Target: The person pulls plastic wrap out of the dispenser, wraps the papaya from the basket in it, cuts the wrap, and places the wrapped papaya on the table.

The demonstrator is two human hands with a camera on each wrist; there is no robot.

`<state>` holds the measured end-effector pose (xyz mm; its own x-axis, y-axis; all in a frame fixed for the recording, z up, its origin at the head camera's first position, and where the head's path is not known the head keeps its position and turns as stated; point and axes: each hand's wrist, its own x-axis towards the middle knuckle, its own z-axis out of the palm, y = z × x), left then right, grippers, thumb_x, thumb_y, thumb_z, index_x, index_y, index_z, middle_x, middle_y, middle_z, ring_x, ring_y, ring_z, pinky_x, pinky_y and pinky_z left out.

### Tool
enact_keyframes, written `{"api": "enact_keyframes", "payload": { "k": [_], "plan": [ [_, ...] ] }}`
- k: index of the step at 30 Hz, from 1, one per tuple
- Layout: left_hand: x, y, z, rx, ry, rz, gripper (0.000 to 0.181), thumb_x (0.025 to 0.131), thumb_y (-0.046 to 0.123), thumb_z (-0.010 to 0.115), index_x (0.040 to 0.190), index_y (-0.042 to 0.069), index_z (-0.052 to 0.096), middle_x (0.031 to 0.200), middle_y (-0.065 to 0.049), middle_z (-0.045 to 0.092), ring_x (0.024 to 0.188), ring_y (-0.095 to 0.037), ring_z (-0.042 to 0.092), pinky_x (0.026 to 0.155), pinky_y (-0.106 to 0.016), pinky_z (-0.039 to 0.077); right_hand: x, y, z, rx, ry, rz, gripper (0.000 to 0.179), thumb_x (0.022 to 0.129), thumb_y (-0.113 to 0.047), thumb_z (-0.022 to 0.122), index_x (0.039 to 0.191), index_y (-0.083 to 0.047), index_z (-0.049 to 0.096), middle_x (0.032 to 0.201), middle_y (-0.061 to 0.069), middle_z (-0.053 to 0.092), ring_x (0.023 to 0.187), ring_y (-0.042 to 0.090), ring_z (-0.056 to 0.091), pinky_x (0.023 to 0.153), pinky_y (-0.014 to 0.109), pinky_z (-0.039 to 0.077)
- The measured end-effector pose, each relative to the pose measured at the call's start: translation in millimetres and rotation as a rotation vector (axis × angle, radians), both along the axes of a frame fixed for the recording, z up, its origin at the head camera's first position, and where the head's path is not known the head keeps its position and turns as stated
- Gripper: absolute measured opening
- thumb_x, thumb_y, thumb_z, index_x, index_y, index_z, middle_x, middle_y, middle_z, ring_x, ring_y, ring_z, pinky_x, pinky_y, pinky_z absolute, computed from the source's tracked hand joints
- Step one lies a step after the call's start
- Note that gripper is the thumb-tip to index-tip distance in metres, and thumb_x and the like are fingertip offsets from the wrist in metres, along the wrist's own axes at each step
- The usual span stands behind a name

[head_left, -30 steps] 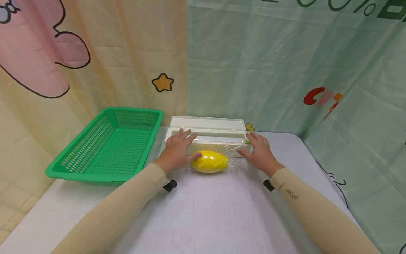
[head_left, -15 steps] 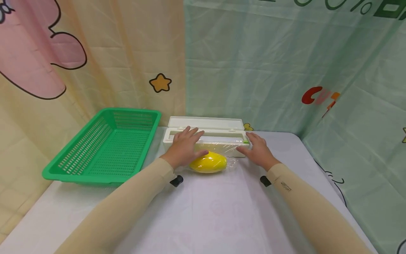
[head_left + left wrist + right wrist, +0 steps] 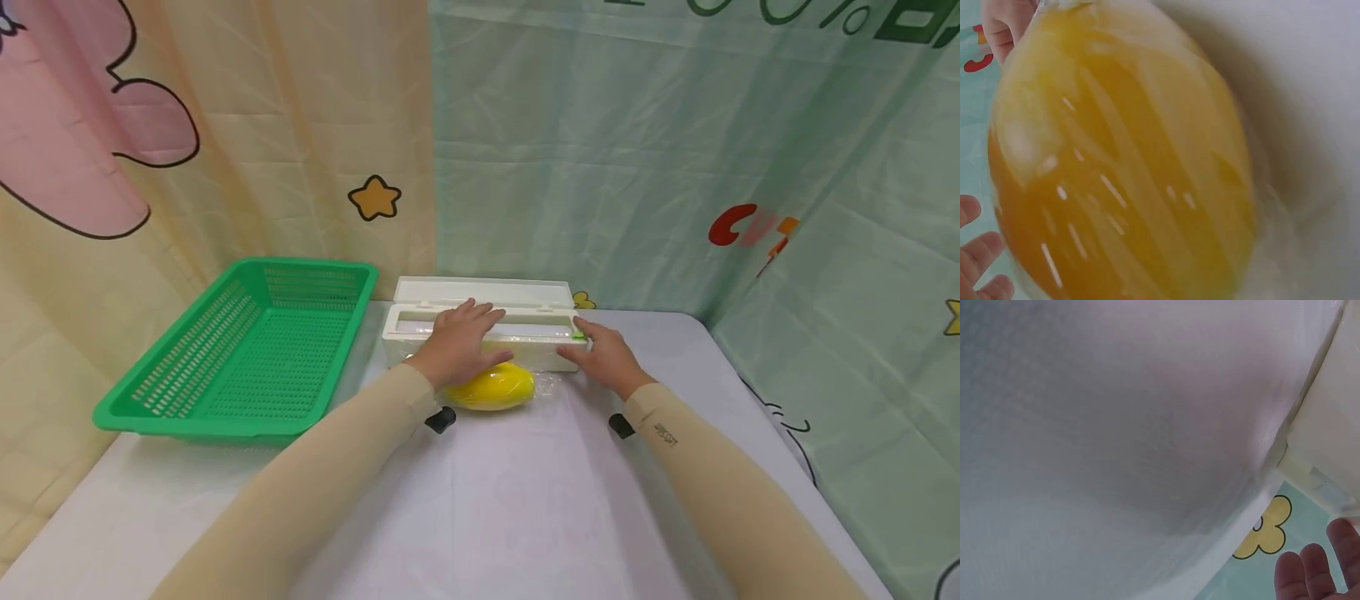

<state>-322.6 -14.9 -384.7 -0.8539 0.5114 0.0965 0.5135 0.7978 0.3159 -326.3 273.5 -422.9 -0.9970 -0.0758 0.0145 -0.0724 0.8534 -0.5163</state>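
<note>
A glossy yellow oval fruit (image 3: 495, 392) lies before a long white cling film dispenser (image 3: 543, 358). Clear film (image 3: 1166, 187) covers the fruit, wrinkled around it in the left wrist view. My left hand (image 3: 463, 346) reaches over the fruit, fingers extended at the dispenser's top and thumb above the fruit. Whether it presses the film cannot be told. At the dispenser's right end rests my right hand (image 3: 606, 357), thumb by the front face and fingers at the corner near a green slider (image 3: 579, 336). Its fingers (image 3: 1316, 572) look straight in the right wrist view.
The dispenser's white lid (image 3: 483, 292) stands raised at the back, by the curtain (image 3: 570, 167). A green perforated basket (image 3: 300, 358) sits on the left of the table. White cloth (image 3: 517, 500) covers the table in front of the fruit.
My left hand has slid rightward along the dispenser, over the fruit. My right hand has stayed at the dispenser's right end. The whole head view has shifted slightly left.
</note>
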Motion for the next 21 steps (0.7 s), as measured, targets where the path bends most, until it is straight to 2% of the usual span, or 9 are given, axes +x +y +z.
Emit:
{"api": "enact_keyframes", "payload": {
  "k": [11, 18, 21],
  "plan": [
    [-9.8, 38.5, 5.3, 0.032, -0.010, -0.057, 0.072, 0.103, 0.057, 0.059, 0.163, 0.021, 0.041, 0.166, -0.001, 0.045, 0.158, -0.027, 0.035, 0.128, -0.056, 0.025, -1.5, 2, 0.0, 0.014, -0.024, -0.055, 0.085, 0.098, -0.052, 0.071, 0.165, -0.015, 0.033, 0.165, 0.020, 0.042, 0.151, 0.043, 0.042, 0.123, 0.059, 0.036],
    [-14.2, 71.0, 5.1, 0.019, -0.015, -0.084, 0.065, 0.104, 0.056, 0.059, 0.159, 0.024, 0.047, 0.161, 0.001, 0.053, 0.153, -0.021, 0.044, 0.125, -0.051, 0.031, -0.1, 2, 1.0, 0.015, -0.001, -0.043, 0.092, 0.094, -0.063, 0.070, 0.164, -0.015, 0.035, 0.162, 0.021, 0.047, 0.143, 0.042, 0.052, 0.116, 0.058, 0.045],
    [-15.9, 84.6, 3.2, 0.026, -0.026, -0.104, 0.058, 0.105, 0.052, 0.058, 0.156, 0.026, 0.051, 0.156, 0.004, 0.057, 0.149, -0.019, 0.049, 0.122, -0.050, 0.034, 0.1, 2, 0.0, 0.029, 0.017, -0.033, 0.090, 0.094, -0.063, 0.069, 0.163, -0.015, 0.037, 0.158, 0.021, 0.051, 0.136, 0.040, 0.057, 0.110, 0.056, 0.049]
  ]
}}
